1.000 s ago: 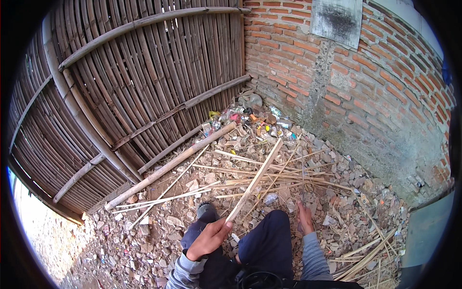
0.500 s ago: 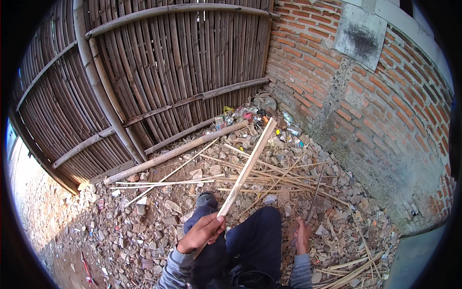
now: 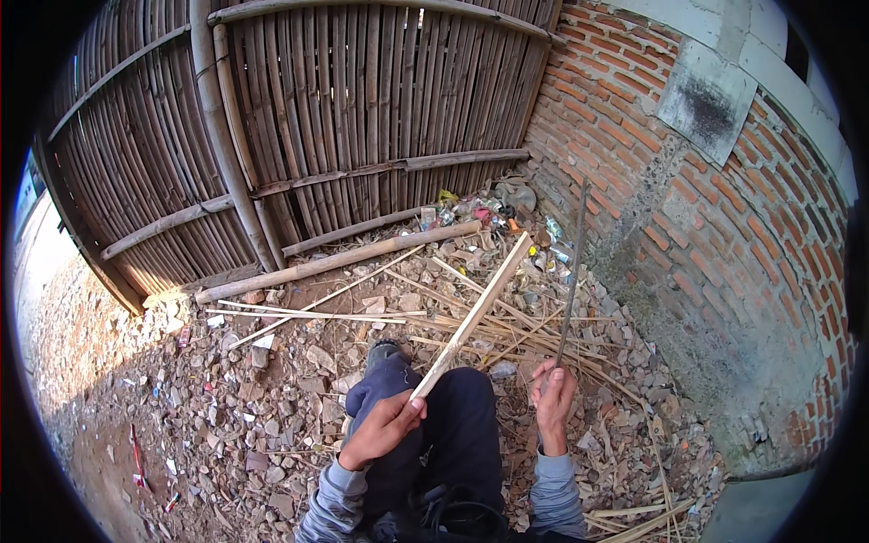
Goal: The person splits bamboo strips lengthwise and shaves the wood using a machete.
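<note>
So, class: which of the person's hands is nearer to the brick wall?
Right. The right hand, holding a thin dark stick, is on the side of the brick wall. The left hand, gripping a pale bamboo slat, is farther off, across the knee.

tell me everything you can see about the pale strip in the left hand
The pale bamboo strip is a long, flat, straight slat, light tan, looking like split bamboo. The left hand pinches its near end between thumb and fingers, above the person's dark trouser leg. From there it slants up and away to the right, its far end over the rubble near the litter at the foot of the brick wall. Nothing else appears to touch it.
</note>
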Available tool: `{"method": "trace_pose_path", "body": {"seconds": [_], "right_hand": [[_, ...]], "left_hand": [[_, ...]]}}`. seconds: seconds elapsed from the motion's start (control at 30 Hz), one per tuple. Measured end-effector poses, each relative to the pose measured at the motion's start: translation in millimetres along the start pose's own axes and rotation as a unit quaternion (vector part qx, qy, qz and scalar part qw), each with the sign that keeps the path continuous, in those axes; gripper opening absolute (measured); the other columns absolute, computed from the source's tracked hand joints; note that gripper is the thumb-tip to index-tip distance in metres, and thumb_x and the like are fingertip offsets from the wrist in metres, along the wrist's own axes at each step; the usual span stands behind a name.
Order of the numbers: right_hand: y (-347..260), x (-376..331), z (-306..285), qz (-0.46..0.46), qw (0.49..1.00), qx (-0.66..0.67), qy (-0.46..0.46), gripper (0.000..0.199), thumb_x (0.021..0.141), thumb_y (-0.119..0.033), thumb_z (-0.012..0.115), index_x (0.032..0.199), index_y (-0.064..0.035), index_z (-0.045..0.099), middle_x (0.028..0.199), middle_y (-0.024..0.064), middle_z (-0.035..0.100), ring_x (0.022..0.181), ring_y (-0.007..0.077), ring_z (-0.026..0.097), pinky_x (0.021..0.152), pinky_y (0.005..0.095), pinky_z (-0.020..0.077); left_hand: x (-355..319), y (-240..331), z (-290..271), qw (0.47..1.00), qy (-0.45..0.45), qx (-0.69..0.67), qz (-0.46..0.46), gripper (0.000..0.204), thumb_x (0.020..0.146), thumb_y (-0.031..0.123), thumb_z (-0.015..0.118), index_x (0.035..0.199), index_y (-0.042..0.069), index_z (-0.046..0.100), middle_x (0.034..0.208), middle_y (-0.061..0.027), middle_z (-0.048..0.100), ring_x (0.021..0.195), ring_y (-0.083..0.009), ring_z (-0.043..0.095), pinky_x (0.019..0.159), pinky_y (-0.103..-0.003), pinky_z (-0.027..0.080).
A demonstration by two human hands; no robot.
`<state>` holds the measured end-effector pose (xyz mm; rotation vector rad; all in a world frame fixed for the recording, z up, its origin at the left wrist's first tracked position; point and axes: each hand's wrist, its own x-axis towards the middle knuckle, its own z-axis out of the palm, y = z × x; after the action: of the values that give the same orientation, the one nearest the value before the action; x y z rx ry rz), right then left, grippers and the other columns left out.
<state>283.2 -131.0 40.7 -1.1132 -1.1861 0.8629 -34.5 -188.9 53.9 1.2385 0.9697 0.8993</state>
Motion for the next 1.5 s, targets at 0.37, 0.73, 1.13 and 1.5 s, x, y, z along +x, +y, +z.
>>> {"method": "trace_pose_path", "body": {"seconds": [0.37,0.73,1.13,1.5], "right_hand": [[-19.3,11.6,44.6,-0.246,0.853,-0.426,-0.173,0.051,0.096,-0.060,0.070,0.090,-0.0100,0.070,0.052,0.0029,0.059,0.047,0.0254,0.064,0.045,0.0390,0.0462],[5.1,25.3,42.3,-0.223,0.839,-0.422,-0.261,0.066,0.093,-0.072,0.065,0.096,-0.0058,0.072,0.055,0.0065,0.060,0.051,0.0281,0.067,0.048,0.0408,0.0485],[20.0,21.4,33.6,-0.201,0.871,-0.393,-0.214,0.057,0.094,-0.065,0.069,0.089,-0.0079,0.068,0.054,0.0052,0.059,0.048,0.0269,0.065,0.046,0.0401,0.0481],[36.8,19.0,36.5,-0.149,0.897,-0.368,-0.194,0.059,0.097,-0.065,0.066,0.088,-0.0066,0.066,0.054,0.0069,0.057,0.052,0.0313,0.066,0.049,0.0426,0.0483]], "left_hand": [[0.5,-6.6,0.8,0.990,0.068,0.110,0.054,0.038,0.116,0.032,0.045,0.094,0.004,0.060,0.070,0.0027,0.047,0.065,-0.0070,0.043,0.059,-0.027,0.038],[21.5,8.3,13.1,0.979,0.085,0.185,0.024,0.034,0.112,0.025,0.052,0.092,-0.001,0.060,0.067,-0.0199,0.059,0.061,-0.0364,0.061,0.060,-0.043,0.045],[50.1,13.2,31.9,0.973,0.085,0.214,0.029,0.031,0.111,0.022,0.053,0.092,-0.002,0.058,0.071,-0.0239,0.061,0.069,-0.0463,0.063,0.061,-0.048,0.045],[53.5,13.8,30.4,0.970,0.089,0.227,0.014,0.032,0.111,0.021,0.053,0.089,-0.002,0.057,0.068,-0.0210,0.057,0.061,-0.0395,0.060,0.059,-0.045,0.043]]}}
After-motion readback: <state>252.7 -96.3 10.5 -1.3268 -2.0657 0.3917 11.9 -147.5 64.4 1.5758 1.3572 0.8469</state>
